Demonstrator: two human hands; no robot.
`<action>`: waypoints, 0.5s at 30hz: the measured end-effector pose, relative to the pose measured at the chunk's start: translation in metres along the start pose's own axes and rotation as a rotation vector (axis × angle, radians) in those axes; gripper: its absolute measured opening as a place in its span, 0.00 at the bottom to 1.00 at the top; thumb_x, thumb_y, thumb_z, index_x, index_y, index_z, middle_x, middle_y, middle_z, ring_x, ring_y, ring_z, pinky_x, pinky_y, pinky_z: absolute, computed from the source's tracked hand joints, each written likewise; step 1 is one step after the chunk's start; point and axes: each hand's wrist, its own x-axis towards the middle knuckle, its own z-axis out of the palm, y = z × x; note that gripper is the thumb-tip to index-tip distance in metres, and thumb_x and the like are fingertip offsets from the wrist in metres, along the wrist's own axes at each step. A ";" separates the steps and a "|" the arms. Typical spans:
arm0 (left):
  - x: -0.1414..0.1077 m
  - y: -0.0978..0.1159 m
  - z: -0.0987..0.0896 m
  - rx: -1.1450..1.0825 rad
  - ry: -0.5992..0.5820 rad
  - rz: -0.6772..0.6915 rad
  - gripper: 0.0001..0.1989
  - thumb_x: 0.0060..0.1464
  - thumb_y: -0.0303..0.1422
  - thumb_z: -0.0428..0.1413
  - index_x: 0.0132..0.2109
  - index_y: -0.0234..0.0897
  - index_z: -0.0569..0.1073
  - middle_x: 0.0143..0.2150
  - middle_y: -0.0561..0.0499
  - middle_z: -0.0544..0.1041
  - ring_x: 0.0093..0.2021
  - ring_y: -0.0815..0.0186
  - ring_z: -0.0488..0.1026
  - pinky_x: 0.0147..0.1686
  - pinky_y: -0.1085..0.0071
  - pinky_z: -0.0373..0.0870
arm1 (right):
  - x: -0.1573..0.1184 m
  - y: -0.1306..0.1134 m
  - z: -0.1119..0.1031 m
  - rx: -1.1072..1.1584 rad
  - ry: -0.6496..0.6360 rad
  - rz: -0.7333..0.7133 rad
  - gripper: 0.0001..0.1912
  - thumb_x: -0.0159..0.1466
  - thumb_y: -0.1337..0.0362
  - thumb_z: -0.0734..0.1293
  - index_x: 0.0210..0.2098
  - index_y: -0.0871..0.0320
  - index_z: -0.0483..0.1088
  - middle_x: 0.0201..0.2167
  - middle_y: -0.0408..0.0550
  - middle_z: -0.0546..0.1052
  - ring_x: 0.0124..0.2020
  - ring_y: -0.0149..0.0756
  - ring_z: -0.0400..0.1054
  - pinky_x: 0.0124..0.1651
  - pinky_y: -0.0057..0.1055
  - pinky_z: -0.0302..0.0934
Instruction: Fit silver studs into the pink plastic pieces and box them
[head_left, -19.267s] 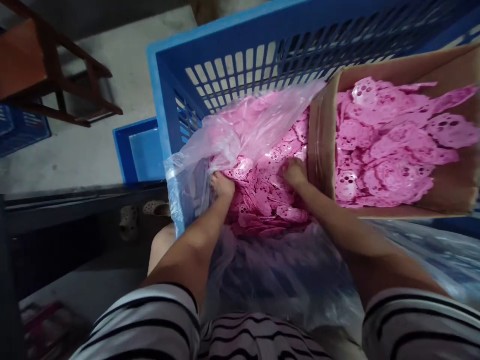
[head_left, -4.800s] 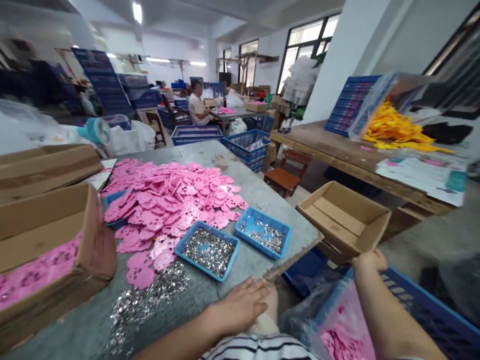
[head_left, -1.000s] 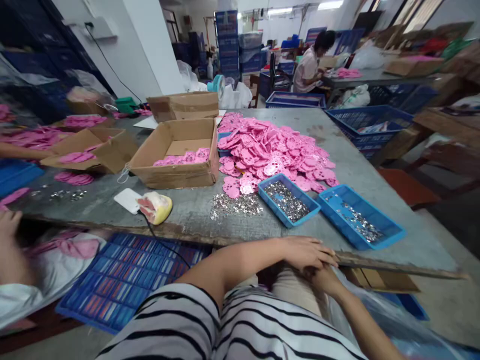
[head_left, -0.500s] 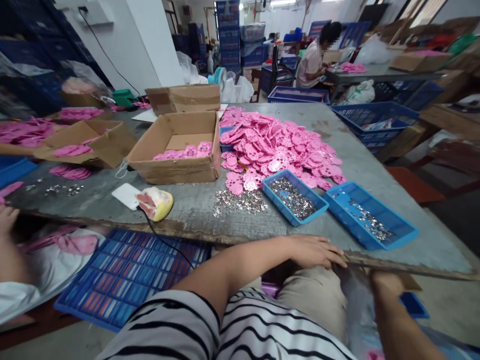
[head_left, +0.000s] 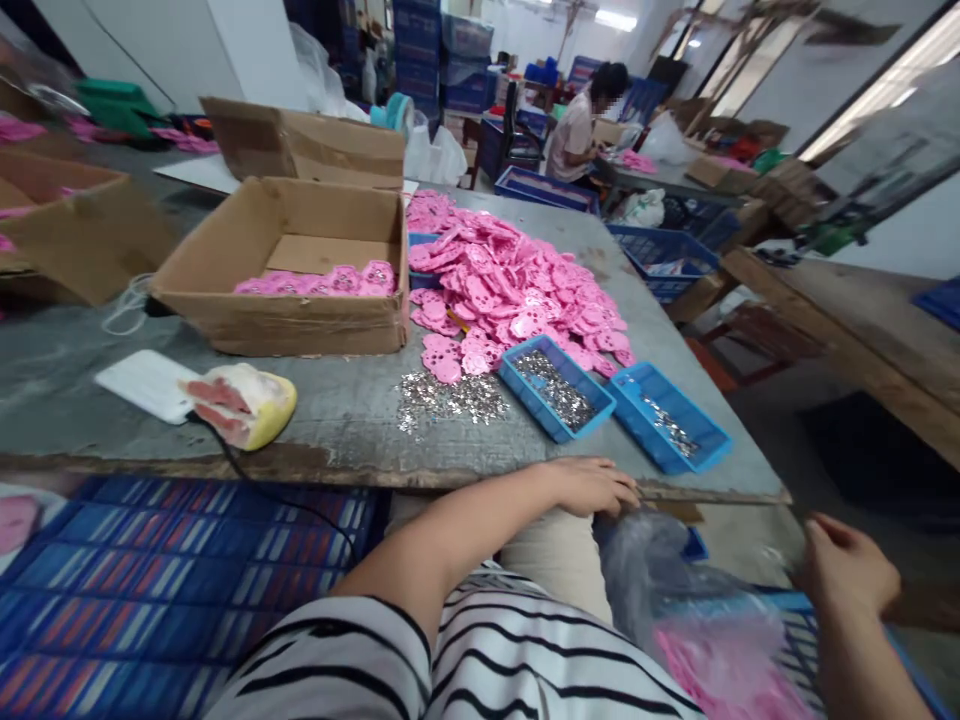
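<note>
My left hand [head_left: 596,485] rests by the table's front edge, its fingers bent over the top of a clear plastic bag [head_left: 645,560]. The bag hangs below the edge at my right side, with pink pieces [head_left: 727,660] showing inside. Out to the right, my right hand [head_left: 851,565] is closed in a fist beside the bag; motion blurs it, and what its fingers pinch is hidden. Nearest the left hand on the table are two blue trays, one [head_left: 559,390] full of small shiny metal parts, the other [head_left: 671,420] with fewer.
A pile of flat pink pieces [head_left: 517,280] lies behind loose metal parts [head_left: 450,400]. Left are a cardboard box [head_left: 300,320], a white power bank-like block [head_left: 146,385] and a yellow-and-red object [head_left: 247,400]. A blue crate [head_left: 150,590] sits below. Another person [head_left: 577,130] sits far back.
My view has turned right. My right hand has moved up and away to the right, and more of the bag with pink pieces shows. The left hand stays at the table edge.
</note>
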 end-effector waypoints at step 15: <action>0.005 0.002 0.010 0.052 0.043 -0.016 0.17 0.54 0.22 0.51 0.47 0.38 0.78 0.64 0.50 0.69 0.69 0.60 0.56 0.65 0.55 0.54 | -0.015 -0.162 0.004 -0.428 -0.344 -0.463 0.16 0.68 0.61 0.57 0.44 0.60 0.74 0.45 0.60 0.79 0.45 0.46 0.74 0.38 0.32 0.63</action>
